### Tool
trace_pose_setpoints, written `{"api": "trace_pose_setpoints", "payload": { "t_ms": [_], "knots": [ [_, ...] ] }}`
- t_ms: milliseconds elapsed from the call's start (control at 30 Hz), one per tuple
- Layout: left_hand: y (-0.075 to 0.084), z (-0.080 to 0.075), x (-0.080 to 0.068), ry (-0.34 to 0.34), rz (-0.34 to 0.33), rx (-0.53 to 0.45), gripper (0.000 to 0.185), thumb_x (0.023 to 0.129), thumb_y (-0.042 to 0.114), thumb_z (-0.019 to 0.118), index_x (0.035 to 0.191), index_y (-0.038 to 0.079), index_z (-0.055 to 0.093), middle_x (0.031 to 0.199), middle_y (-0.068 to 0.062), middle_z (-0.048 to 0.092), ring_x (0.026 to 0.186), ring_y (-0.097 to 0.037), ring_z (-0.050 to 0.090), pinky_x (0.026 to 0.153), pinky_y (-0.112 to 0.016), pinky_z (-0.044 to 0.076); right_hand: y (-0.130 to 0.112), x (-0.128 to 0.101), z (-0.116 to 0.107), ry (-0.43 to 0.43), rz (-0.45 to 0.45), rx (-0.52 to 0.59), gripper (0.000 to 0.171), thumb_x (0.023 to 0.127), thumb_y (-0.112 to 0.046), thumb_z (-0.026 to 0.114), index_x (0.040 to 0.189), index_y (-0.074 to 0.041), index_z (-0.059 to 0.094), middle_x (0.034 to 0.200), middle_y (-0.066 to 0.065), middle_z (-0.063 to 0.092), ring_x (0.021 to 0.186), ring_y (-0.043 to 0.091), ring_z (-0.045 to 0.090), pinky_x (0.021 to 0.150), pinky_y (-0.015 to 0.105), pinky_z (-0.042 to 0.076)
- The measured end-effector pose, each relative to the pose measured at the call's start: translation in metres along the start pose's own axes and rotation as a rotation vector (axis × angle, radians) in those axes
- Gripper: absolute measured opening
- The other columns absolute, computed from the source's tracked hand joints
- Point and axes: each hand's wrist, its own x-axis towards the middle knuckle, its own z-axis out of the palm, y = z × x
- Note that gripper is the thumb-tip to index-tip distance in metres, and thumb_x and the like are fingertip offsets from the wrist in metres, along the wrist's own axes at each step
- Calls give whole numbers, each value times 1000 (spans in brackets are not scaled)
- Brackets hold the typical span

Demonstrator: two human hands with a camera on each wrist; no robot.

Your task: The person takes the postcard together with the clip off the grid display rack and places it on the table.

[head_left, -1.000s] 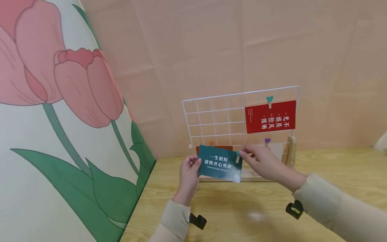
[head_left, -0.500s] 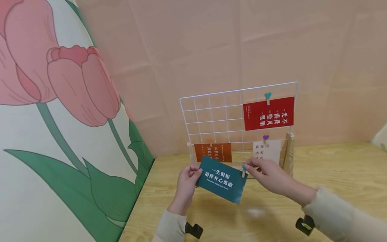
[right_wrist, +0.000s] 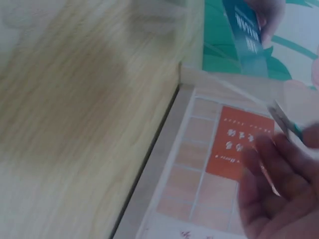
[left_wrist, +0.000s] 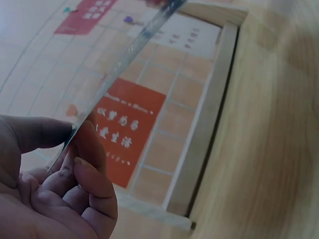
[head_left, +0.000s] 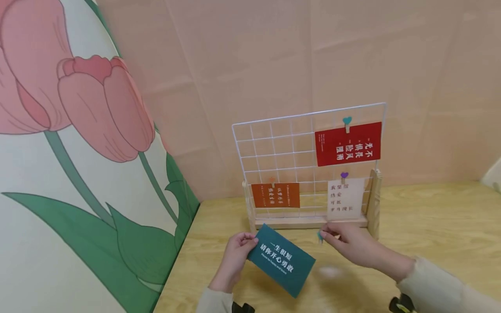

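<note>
My left hand (head_left: 234,256) pinches a dark green card (head_left: 282,261) with white lettering by its upper left corner, and the card tilts down to the right over the table. In the left wrist view the card shows nearly edge-on between thumb and fingers. My right hand (head_left: 352,244) pinches a small clothespin (head_left: 320,237) with a teal heart, apart from the card. The right wrist view shows the clothespin (right_wrist: 285,122) at my thumb and fingertips. Behind both hands stands a white wire grid (head_left: 282,152) in a wooden base (head_left: 309,223).
On the grid hang a red card (head_left: 348,144) under a teal heart clip, an orange card (head_left: 275,195) under an orange clip, and a white card (head_left: 345,199) under a purple heart clip. A tulip-painted wall (head_left: 164,252) bounds the wooden table (head_left: 430,226) at left.
The clothespin has come off the green card's right edge and stays in my right hand. The green card has dropped lower and tilted further; both hands have moved down, away from the grid.
</note>
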Motion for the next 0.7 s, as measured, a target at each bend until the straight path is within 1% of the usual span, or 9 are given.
{"api": "trace_pose_setpoints", "payload": {
  "t_ms": [100,200,267,400,567,633,700],
  "knots": [
    [-6,-6,-2,-22,-23,30,14,102,5,60,106,-8,62,85,-4,69,72,-13,63,71,-28,50,10,-8,3,-125,-18,16,14,107,-19,58,99,-15,69,88,-13,63,77,2,53,64,27,48],
    [-9,-9,-5,-40,-63,63,14,102,6,61,106,-7,63,85,-4,70,73,-13,63,70,-28,52,19,-18,8,-242,-16,78,15,107,-18,57,96,-16,68,79,-16,56,68,-1,47,57,25,43],
    [-11,-9,-6,-53,-87,76,12,101,6,62,105,-5,64,85,-3,70,74,-13,64,70,-27,53,24,-24,12,-292,-25,121,18,107,-16,56,92,-16,66,73,-18,51,63,-2,43,53,24,40],
    [-16,-7,-9,-74,-105,90,8,100,3,63,103,-5,64,84,-3,68,75,-12,63,71,-26,53,35,-36,21,-347,-60,130,23,105,-12,57,84,-17,63,68,-22,44,59,-5,39,51,21,37],
    [-30,-7,-14,-78,-109,128,5,97,0,65,97,-5,63,82,-1,65,76,-12,60,69,-26,51,58,-48,35,-385,-70,58,24,103,-15,62,80,-22,63,69,-23,48,60,-5,43,52,23,40],
    [-36,-8,-16,-76,-93,172,6,97,0,66,94,-5,63,81,-1,63,76,-13,58,67,-26,49,68,-51,42,-399,-34,38,24,103,-18,64,80,-25,65,69,-24,52,60,-5,46,53,24,43],
    [-40,-9,-18,-78,-66,229,7,95,1,67,93,-5,64,80,-1,61,76,-14,56,66,-27,47,72,-53,48,-414,11,41,23,102,-21,65,80,-27,66,69,-23,55,60,-4,49,55,25,45]
  ]
}}
